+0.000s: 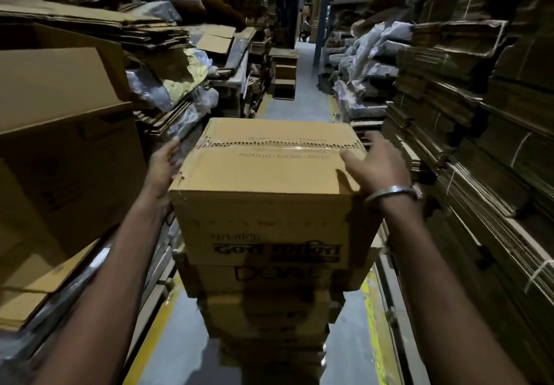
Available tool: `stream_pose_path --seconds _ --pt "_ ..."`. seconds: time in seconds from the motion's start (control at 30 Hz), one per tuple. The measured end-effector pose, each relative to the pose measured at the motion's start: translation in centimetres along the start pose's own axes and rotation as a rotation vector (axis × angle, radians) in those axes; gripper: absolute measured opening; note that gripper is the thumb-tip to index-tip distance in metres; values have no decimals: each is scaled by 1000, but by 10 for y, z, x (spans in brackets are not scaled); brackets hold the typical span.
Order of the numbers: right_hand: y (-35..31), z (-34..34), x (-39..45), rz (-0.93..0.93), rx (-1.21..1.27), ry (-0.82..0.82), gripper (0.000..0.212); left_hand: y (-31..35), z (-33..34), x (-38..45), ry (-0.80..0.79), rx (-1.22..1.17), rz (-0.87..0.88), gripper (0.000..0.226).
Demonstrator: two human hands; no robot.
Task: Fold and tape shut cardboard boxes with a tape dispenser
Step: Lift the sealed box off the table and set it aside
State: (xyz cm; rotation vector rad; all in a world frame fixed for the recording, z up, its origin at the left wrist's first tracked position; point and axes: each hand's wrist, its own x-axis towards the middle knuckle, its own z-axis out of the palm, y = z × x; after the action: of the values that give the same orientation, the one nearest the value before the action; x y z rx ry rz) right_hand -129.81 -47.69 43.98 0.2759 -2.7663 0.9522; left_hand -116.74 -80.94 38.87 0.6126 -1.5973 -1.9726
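The taped box (269, 175) is seated atop the stack (269, 294), flanked by the left hand (163, 163) and right hand (374, 166), fingers relaxed and spread. Its edges should be squared with the stack's edges before release.

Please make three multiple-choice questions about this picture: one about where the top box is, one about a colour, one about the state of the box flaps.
1. Where is the top box?
A. on a stack of boxes
B. on the bare floor
C. on a chair

2. What colour are the floor lines?
A. red
B. yellow
C. white

3. How are the top flaps?
A. standing open
B. torn off
C. closed and taped

Answers: 1 A, other boxes sit directly beneath it. 2 B, yellow stripes edge the aisle. 3 C, clear tape covers the seam.
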Motion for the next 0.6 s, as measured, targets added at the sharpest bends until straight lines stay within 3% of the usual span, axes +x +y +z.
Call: stream_pose_path --seconds 0.13,0.27,0.43,0.6 --pt "-27 17 -58 -308 57 175 39 -19 -20 -46 260 -28 50 45" --pt "-37 43 -120 -485 145 152 25 -44 -47 -120 379 36 147 35" --pt "-35 103 -208 -573 295 -117 20 -98 -97 -223 469 191 113 14" --pt "-29 171 -324 -622 292 -501 23 -174 -163 -360 696 265 -103 9"
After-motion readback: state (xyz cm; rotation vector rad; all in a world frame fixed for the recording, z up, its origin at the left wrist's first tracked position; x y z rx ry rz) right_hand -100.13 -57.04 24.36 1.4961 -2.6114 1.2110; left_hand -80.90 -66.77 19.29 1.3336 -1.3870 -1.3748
